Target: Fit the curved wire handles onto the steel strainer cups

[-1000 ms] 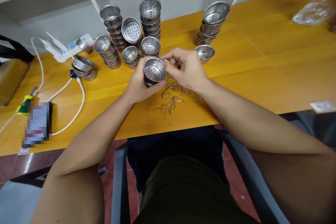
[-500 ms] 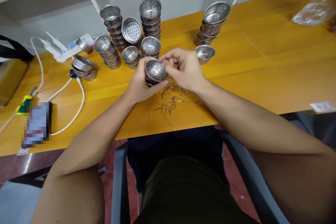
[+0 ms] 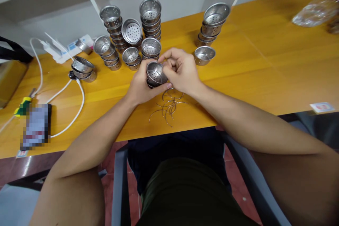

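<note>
A perforated metal cup (image 3: 155, 73), its mouth tilted toward me, is gripped in my left hand (image 3: 140, 83), with the thumb along its lower rim. At the cup's right rim, my right hand (image 3: 181, 69) has thumb and index finger bent together in a pinch. Whatever lies between those fingertips is too small or hidden to make out. Below the hands, several thin curved wires (image 3: 169, 106) lie loose on the wooden table (image 3: 238, 91).
Stacked perforated cups (image 3: 150, 16) stand behind my hands, with another stack (image 3: 213, 24) and a single cup (image 3: 204, 55) to the right. On the left are a power strip (image 3: 71, 49), white cables, a screwdriver (image 3: 23, 106) and a blurred-out item (image 3: 36, 126). A plastic bag (image 3: 312, 12) lies far right.
My right hand has shifted slightly left, its fingers now further over the cup's rim. The left hand keeps the cup in nearly the same place.
</note>
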{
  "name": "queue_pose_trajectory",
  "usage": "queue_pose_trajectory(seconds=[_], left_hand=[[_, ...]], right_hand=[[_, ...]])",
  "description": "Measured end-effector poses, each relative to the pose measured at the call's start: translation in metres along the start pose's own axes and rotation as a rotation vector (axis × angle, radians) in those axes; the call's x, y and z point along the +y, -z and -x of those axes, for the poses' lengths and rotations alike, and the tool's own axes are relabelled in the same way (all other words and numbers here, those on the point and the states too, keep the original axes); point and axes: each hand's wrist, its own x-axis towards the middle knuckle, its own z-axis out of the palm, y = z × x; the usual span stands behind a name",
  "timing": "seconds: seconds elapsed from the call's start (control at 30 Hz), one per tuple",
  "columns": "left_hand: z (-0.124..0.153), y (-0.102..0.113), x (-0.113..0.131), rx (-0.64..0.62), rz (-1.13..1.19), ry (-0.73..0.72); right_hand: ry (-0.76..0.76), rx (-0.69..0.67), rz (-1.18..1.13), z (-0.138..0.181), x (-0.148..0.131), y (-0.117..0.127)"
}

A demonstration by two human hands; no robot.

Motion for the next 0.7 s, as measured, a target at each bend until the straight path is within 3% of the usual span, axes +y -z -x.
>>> queue_pose_trajectory(seconds=[0.1,0.23,0.3,0.7], left_hand=[[0.0,-0.001,0.002,0.007,0.036,0.013],[0.0,0.003,0.0,0.008,0.099,0.054],[0.0,0.006,-0.001,-0.005,0.108,0.076],[0.002,0.013,-0.012,-0.018,0.04,0.035]], right_hand=[[0.0,-0.095,-0.084,-0.003,-0.01,0.008],[-0.072,-0.428,-0.212,-0.009,-0.02,0.032],[-0.107,-0.516,-0.242,-0.012,-0.021,0.039],[-0.15,-0.396,-0.235,-0.001,-0.012,0.024]])
